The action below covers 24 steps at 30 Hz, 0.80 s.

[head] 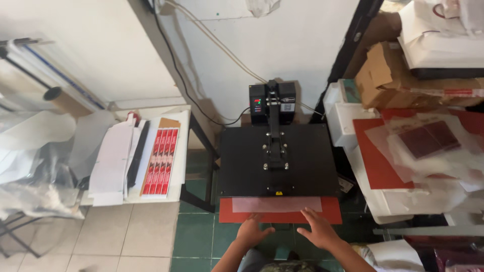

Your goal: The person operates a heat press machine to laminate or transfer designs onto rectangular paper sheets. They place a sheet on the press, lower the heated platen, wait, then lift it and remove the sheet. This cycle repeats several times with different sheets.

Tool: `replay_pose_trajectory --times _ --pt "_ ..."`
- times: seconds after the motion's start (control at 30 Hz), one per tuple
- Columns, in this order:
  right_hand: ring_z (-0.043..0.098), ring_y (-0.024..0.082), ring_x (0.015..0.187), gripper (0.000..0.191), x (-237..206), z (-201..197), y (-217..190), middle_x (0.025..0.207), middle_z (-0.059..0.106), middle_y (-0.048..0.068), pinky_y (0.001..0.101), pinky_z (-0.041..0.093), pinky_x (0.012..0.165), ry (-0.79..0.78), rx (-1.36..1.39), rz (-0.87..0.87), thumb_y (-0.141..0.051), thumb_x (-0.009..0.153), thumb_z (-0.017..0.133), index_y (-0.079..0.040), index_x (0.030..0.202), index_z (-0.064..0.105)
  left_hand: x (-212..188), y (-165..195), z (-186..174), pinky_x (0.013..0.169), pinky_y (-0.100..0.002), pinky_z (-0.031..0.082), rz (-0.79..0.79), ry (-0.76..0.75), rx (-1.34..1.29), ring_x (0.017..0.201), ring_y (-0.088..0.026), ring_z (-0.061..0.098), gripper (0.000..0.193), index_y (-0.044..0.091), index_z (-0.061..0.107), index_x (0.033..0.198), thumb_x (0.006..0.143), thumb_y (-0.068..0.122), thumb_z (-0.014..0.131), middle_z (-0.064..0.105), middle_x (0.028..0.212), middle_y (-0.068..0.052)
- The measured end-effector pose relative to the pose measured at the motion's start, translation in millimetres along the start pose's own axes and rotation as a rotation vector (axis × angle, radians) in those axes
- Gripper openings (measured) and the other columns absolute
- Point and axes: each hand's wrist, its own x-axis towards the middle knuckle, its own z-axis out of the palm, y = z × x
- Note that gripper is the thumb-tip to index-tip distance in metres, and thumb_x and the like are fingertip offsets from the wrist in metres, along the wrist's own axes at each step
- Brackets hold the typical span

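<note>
Your left hand (250, 230) and right hand (318, 229) lie flat, fingers released, on the red sheet (280, 211) jutting from beneath the heat press platen (279, 160). It looks thin and limp under its translucent cover film (276, 204); take it by both front corners.

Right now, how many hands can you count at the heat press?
2: the left hand rests on the red sheet's front edge, left of centre; the right hand rests there too, right of centre.

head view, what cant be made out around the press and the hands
- Red sheet: its far part is hidden under the press.
- Display: too small to read.
- Left hand and right hand: palms face down, so contact with the sheet's edge is unclear.
- Forearms: cut off by the bottom edge.
</note>
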Motion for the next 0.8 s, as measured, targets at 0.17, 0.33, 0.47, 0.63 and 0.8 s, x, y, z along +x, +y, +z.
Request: replay_pose_trajectory --times 0.17,0.33,0.47,0.63,0.8 --pt "0.028 0.030 0.153 0.083 2 8 -14 0.167 0.024 0.010 0.0443 0.033 0.121 0.105 0.032 0.005 -0.054 0.094 0.066 -0.015 0.158 0.029 17 -19 -14 0.107 -0.046 0.048 -0.009 -0.014 0.019 0.131 -0.033 0.057 0.070 0.012 0.057 0.139 0.083 0.051 0.076 0.057 0.144 -0.011" --pt "0.034 0.030 0.151 0.085 2 12 -21 0.167 0.024 0.010 0.0439 0.039 0.117 0.152 0.068 0.056 -0.052 0.092 0.068 -0.017 0.159 0.029 40 -47 -20 0.107 -0.047 0.047 0.101 0.029 0.022 0.132 -0.033 0.056 0.062 0.012 0.057 0.139 0.089 0.046 0.072 0.060 0.143 -0.011" --pt "0.037 0.029 0.149 0.087 8 11 -26 0.170 0.017 0.006 0.0425 0.043 0.115 0.041 0.148 0.188 -0.052 0.092 0.067 -0.021 0.160 0.023 58 -57 -25 0.109 -0.046 0.046 0.039 -0.050 -0.008 0.133 -0.033 0.055 0.062 0.016 0.056 0.141 0.087 0.042 0.073 0.057 0.145 -0.012" --pt "0.043 0.033 0.145 0.087 10 23 -33 0.170 0.018 0.008 0.0429 0.044 0.113 0.126 0.127 0.202 -0.049 0.091 0.070 -0.019 0.159 0.025 68 -54 -33 0.107 -0.048 0.046 0.136 -0.072 -0.032 0.132 -0.036 0.054 0.064 0.014 0.055 0.141 0.086 0.041 0.074 0.055 0.146 -0.014" --pt "0.050 0.032 0.141 0.088 14 28 -40 0.170 0.018 0.008 0.0404 0.047 0.114 0.164 0.139 0.212 -0.048 0.086 0.070 -0.021 0.158 0.028 60 -50 -40 0.109 -0.046 0.046 0.022 -0.177 -0.030 0.132 -0.034 0.056 0.065 0.016 0.054 0.144 0.088 0.044 0.072 0.058 0.145 -0.013"
